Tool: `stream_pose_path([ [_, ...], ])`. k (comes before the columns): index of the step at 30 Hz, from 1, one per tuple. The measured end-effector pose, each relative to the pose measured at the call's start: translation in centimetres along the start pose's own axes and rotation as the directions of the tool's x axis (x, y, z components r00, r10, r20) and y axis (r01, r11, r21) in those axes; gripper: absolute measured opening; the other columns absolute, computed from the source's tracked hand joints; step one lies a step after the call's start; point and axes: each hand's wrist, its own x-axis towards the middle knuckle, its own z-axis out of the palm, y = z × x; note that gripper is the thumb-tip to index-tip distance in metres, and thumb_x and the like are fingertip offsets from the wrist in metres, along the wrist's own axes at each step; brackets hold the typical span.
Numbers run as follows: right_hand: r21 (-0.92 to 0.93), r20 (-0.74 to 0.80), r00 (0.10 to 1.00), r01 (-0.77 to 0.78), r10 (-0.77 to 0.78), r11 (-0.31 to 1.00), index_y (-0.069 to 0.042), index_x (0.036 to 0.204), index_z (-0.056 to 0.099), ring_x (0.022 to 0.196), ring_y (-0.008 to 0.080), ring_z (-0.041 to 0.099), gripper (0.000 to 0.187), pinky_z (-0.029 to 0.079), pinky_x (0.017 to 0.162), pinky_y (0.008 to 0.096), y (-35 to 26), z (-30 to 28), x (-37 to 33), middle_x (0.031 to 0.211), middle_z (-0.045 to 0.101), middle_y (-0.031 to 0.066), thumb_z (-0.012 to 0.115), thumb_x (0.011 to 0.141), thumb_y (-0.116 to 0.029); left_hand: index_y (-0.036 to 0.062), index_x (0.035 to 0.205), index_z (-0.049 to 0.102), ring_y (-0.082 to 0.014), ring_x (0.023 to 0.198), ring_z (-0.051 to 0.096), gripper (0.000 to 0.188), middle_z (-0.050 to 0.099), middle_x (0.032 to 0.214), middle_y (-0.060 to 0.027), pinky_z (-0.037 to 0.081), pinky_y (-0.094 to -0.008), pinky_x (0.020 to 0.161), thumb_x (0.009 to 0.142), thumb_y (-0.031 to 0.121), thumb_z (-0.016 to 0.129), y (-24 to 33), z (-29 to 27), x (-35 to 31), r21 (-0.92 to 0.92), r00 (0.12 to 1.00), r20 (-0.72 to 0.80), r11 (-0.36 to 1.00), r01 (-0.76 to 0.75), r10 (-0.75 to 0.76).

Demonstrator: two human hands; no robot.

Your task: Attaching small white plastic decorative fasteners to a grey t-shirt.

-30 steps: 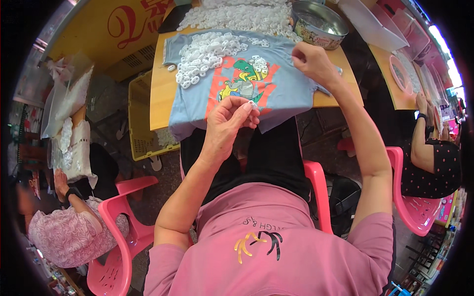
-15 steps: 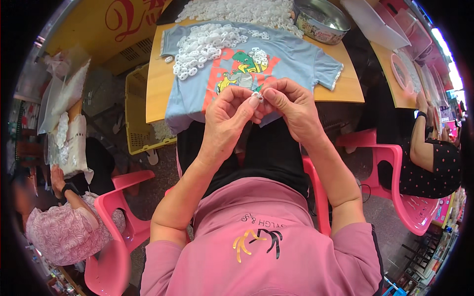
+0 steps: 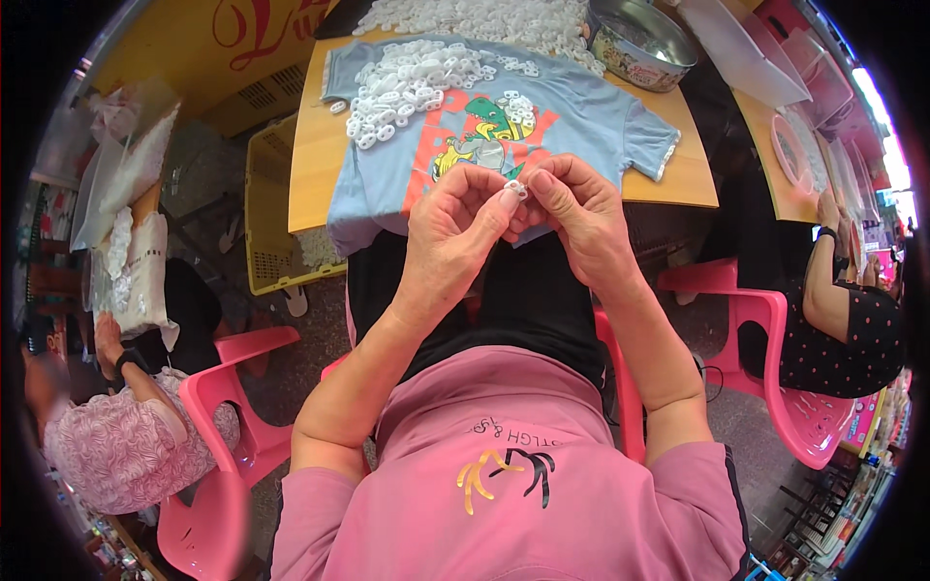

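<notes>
Fingertips of the left hand [image 3: 457,225] and right hand [image 3: 573,215] are pressed together, pinching a small white ring [image 3: 516,188] just in front of the light blue T-shirt [image 3: 572,107]. Beyond, loose white rings [image 3: 412,82] are heaped on that shirt, spread over a wooden table [image 3: 310,160]; a metal tin [image 3: 639,44] is seen at its far right.
</notes>
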Motion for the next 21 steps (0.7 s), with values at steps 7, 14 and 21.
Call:
stream_pose_path([
  [7,-0.32,0.016,0.986,0.164,-0.168,0.933,0.0,0.099,0.059,0.075,0.0066,0.058,0.017,0.049,0.068,0.0209,-0.31,0.67,-0.4,0.087,0.063,0.0021,0.059,0.096,-0.017,-0.0008,0.097,0.056,-0.0087,0.077,0.062,0.013,0.064,0.084,-0.0045,0.051,-0.023,0.068,0.094,0.011,0.06,-0.07,0.02,-0.09,0.071,1.0,-0.022,0.997,-0.009,0.011],
  [14,-0.24,-0.037,0.99,0.126,-0.139,0.963,0.0,0.098,0.059,0.073,0.0067,0.058,0.017,0.049,0.067,0.021,-0.36,0.76,-0.6,0.086,0.063,0.0022,0.059,0.096,-0.017,-0.0011,0.097,0.056,-0.0081,0.076,0.061,0.012,0.063,0.084,-0.0042,0.051,-0.0223,0.068,0.093,0.01,0.06,0.3,0.33,-0.12,0.089,0.999,-0.027,0.996,-0.019,0.021],
  [21,-0.232,-0.024,0.993,0.11,-0.119,0.967,0.002,0.098,0.057,0.074,0.0062,0.058,0.019,0.05,0.065,0.0216,-0.31,0.67,-0.42,0.084,0.063,0.003,0.058,0.096,-0.016,-0.0016,0.097,0.056,-0.0083,0.077,0.062,0.012,0.063,0.084,-0.0045,0.051,-0.0225,0.069,0.093,0.009,0.06,0.28,0.26,-0.21,0.074,1.0,-0.022,0.997,-0.011,0.013],
])
